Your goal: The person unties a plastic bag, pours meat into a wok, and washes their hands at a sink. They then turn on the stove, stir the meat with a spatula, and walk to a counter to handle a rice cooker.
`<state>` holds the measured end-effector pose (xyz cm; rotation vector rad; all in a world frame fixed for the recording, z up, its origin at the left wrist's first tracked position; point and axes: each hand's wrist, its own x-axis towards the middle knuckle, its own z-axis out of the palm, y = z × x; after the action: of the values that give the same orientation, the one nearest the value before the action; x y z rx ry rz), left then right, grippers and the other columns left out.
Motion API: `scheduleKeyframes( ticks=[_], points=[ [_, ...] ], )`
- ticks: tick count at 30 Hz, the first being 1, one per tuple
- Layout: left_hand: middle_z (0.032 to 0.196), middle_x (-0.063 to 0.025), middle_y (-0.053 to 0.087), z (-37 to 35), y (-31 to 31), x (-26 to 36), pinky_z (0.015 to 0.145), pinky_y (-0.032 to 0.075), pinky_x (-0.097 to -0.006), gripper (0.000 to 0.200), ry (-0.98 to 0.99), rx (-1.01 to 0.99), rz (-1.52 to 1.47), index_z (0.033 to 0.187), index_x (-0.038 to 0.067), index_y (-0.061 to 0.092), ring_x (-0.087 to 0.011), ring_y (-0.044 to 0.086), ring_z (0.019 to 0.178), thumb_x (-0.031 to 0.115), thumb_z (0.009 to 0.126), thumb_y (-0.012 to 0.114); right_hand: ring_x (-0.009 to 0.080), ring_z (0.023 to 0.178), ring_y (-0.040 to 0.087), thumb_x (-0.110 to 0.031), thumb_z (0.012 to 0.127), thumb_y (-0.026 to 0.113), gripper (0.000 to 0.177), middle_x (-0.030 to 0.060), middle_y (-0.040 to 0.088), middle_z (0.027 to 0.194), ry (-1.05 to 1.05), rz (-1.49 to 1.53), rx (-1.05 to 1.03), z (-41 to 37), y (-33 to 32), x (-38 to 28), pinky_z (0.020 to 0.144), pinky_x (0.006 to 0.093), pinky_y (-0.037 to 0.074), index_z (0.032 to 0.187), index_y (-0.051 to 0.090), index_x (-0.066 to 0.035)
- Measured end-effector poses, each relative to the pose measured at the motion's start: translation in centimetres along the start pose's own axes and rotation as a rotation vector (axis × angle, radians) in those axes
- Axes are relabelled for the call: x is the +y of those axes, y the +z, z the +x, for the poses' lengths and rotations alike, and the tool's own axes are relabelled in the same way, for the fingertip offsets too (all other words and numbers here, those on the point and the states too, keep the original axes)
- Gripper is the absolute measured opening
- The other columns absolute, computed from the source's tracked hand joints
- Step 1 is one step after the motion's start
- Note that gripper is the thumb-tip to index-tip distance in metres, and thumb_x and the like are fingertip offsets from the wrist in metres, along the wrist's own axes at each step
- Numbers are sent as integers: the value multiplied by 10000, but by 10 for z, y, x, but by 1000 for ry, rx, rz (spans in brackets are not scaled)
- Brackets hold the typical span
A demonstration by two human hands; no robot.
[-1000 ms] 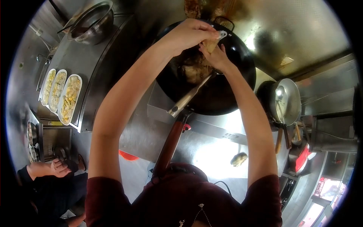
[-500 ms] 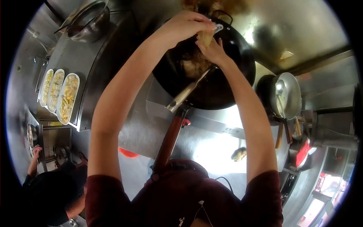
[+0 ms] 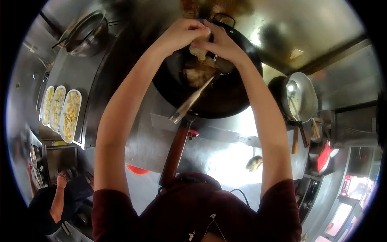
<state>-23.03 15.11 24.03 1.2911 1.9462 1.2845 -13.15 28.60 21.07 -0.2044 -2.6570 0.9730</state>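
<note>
Above the black wok (image 3: 225, 101), both my hands are closed around a clear plastic bag of pale food (image 3: 198, 52). My left hand (image 3: 181, 36) pinches its upper part, and my right hand (image 3: 223, 45) wraps its side with fingers bent. The bag's lower end hangs over brownish food pieces (image 3: 196, 76) in the wok; much of the bag is hidden by my fingers. A metal ladle (image 3: 191, 101) rests in the wok untouched, its handle sticking out over the near rim.
Oval white dishes of food (image 3: 70, 117) stand on the left counter, below a metal bowl (image 3: 86, 36). At right sits a pale pan (image 3: 304, 97) with a ladle inside. The wok's wooden handle (image 3: 175, 153) points toward me. A co-worker (image 3: 52, 209) is at lower left.
My hands and the bag have shifted left and closer together, and my right hand has moved up the bag. More food shows beneath it. The co-worker's arm has moved.
</note>
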Motion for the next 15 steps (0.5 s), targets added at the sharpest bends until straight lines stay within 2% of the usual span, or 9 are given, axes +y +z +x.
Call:
scheduleKeyframes(
  ticks=[3, 4, 7, 8, 11, 15],
  points=[
    [925, -46, 598, 7, 4, -4, 731, 430, -253, 331, 13, 17, 17, 1008, 40, 594, -111, 542, 851, 318, 834, 549, 328, 1262, 198, -553, 668, 572, 880, 171, 328, 1315, -78, -180, 56, 11, 2, 0, 1012, 510, 125, 1304, 283, -19],
    [921, -46, 599, 9, 5, -5, 723, 434, -250, 325, 32, 37, 28, 1011, 39, 594, -111, 545, 841, 309, 835, 551, 322, 1263, 198, -511, 748, 497, 755, 138, 319, 1324, -77, -249, 67, 12, 6, 4, 1008, 539, 112, 1314, 273, -65],
    [924, -47, 598, 6, 5, 0, 742, 431, -254, 353, 148, 18, 37, 1026, 37, 588, -112, 540, 858, 327, 827, 558, 320, 1265, 189, -473, 809, 416, 672, 112, 274, 1353, 43, -272, -36, 12, 16, 2, 1007, 563, 84, 1333, 228, -98],
    [928, -47, 598, 3, 5, 5, 750, 427, -254, 358, 151, 18, 52, 1029, 32, 587, -115, 538, 860, 327, 826, 560, 315, 1276, 159, -408, 866, 326, 570, 86, 207, 1387, 81, -322, -106, 11, 16, 0, 1004, 580, 64, 1349, 189, -137],
    [924, -41, 597, -3, 6, 13, 754, 413, -245, 371, 134, 29, 19, 1033, 20, 584, -113, 525, 844, 324, 822, 566, 315, 1290, 112, -385, 886, 287, 527, 73, 169, 1403, 5, -343, 144, 13, 30, 13, 1007, 579, 45, 1350, 191, -154],
    [851, 2, 576, -4, 5, 14, 706, 393, -213, 361, 38, 36, -224, 1030, 20, 590, -75, 479, 746, 312, 817, 575, 322, 1298, 70, -369, 891, 277, 515, 36, 116, 1421, -27, -371, 164, 11, 30, 17, 1010, 575, 34, 1354, 184, -165]
  ],
)
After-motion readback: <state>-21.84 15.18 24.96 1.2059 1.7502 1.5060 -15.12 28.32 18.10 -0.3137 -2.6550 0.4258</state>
